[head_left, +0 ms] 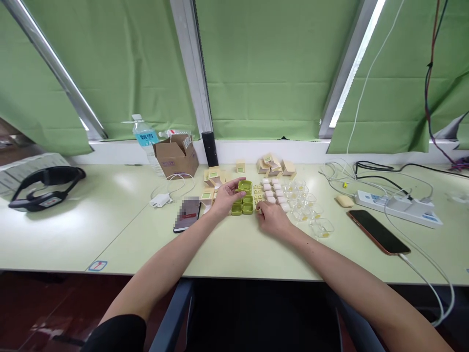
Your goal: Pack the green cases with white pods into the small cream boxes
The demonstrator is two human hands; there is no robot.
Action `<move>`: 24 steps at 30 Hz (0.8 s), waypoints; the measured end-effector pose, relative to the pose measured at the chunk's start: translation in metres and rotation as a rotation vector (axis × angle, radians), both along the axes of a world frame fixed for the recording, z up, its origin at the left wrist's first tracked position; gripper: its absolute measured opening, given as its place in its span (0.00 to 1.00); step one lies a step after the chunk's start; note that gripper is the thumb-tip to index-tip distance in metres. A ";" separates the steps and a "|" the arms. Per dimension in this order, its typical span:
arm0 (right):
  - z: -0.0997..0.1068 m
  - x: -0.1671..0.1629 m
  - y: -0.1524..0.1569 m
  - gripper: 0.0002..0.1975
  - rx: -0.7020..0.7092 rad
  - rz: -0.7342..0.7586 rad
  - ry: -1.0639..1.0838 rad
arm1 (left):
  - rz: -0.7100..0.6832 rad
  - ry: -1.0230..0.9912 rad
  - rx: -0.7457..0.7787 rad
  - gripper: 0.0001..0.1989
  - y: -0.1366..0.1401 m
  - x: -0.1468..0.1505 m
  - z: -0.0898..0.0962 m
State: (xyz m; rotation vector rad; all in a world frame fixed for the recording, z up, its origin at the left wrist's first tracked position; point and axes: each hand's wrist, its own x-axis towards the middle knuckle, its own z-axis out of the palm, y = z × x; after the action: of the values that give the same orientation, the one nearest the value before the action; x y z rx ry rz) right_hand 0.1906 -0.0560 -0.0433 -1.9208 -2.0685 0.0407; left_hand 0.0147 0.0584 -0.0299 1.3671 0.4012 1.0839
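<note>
My left hand grips a small green square box between thumb and fingers, its open side up. Below it, several more green boxes sit in rows on the table. My right hand reaches to the right of them with its fingers drawn together at the near end of some small yellow pieces. What those fingertips hold, if anything, is hidden. Rows of pale pink blocks lie just beyond my right hand, and clear plastic cases are spread to their right.
Cream cartons are piled at the back, others at the left. A brown cardboard box, a water bottle and a black cylinder stand behind. Phones flank the work area; a power strip with cables lies right.
</note>
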 end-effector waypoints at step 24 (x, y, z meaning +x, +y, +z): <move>-0.001 0.018 0.006 0.07 0.339 0.111 0.464 | -0.165 -0.110 -0.061 0.30 -0.031 0.002 0.013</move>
State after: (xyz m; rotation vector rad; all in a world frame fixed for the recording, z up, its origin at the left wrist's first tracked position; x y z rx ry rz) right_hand 0.2082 -0.0502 -0.0441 -1.4332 -1.7363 0.1375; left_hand 0.0164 0.0272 -0.0172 1.2578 0.2343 0.9975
